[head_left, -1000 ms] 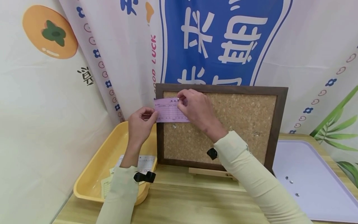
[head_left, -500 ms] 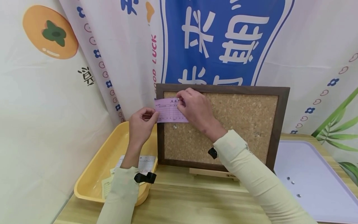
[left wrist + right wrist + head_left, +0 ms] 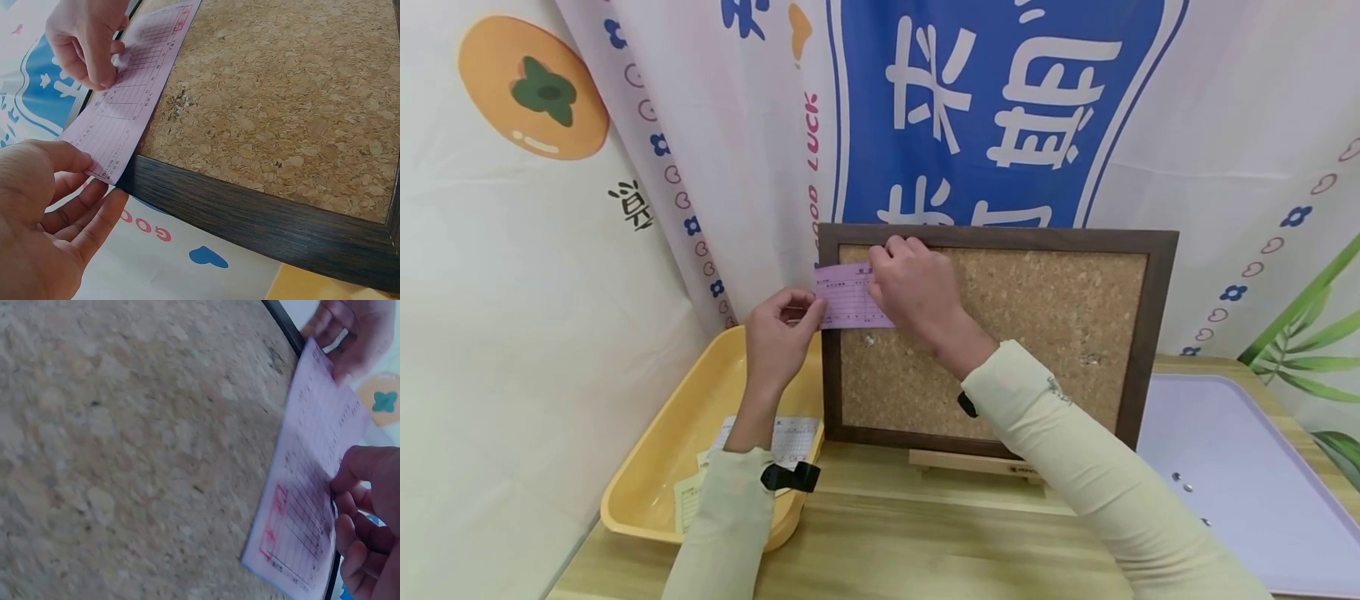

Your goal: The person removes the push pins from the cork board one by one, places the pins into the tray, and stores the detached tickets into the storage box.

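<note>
My left hand [image 3: 781,332] pinches the left end of a pink printed form [image 3: 842,296] between thumb and fingers, where it overhangs the dark frame of a corkboard [image 3: 1000,367]. The form lies across the board's upper left corner. At its upper middle, my right hand [image 3: 917,292] has its thumb and curled fingertips against the paper. In the right wrist view, a small dark sliver, apparently the edge of a thumbtack [image 3: 333,498], shows between thumb and finger; the rest of it is hidden. The form's red-stamped end [image 3: 273,522] shows in that view.
A yellow tray [image 3: 647,492] at the left holds several paper slips [image 3: 793,437]. The board leans on a wooden stand [image 3: 955,460]. At the right lies a lilac tray [image 3: 1262,500] with a few small silver tacks [image 3: 1182,482]. A printed curtain [image 3: 760,167] hangs behind.
My right hand has turned and shifted slightly left over the form, and the small shiny piece at its fingertips is now hidden in the head view. My left hand keeps its hold on the form.
</note>
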Action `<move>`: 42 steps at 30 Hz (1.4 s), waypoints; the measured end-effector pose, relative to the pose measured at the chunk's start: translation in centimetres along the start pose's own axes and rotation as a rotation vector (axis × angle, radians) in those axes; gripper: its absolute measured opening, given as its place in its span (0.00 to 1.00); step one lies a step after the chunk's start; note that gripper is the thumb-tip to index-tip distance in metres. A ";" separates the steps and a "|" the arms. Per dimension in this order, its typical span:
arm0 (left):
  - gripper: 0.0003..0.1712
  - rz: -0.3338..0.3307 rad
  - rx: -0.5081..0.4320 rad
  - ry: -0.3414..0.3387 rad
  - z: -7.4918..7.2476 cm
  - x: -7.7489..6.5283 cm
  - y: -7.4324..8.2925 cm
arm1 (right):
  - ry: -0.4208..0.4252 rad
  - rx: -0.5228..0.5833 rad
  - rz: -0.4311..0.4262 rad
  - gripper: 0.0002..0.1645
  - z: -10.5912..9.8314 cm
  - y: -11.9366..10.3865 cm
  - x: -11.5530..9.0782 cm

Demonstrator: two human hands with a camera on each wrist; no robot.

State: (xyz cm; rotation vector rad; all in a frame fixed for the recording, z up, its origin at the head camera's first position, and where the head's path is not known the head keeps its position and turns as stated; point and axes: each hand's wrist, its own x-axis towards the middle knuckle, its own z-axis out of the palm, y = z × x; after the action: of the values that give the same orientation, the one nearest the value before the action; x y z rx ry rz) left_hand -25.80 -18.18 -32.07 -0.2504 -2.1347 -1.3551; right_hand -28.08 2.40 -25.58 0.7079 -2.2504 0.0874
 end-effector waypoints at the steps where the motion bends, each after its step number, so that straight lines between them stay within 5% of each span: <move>1: 0.13 0.001 -0.002 -0.002 0.0 0.0 0.0 | 0.006 -0.004 0.005 0.11 0.1 0.0 0.0; 19: 0.13 0.003 0.002 -0.010 -0.1 0.0 -0.1 | 0.120 -0.007 0.014 0.08 0.6 -0.2 -0.2; 42: 0.13 -0.025 -0.021 -0.048 0.2 0.6 0.0 | 0.068 0.070 0.075 0.08 0.3 0.1 0.1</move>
State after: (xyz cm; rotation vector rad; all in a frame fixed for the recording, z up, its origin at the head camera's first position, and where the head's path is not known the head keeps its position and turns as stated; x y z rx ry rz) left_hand -26.37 -18.10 -31.73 -0.2679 -2.1711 -1.4000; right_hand -28.33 2.37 -25.70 0.6475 -2.2173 0.2249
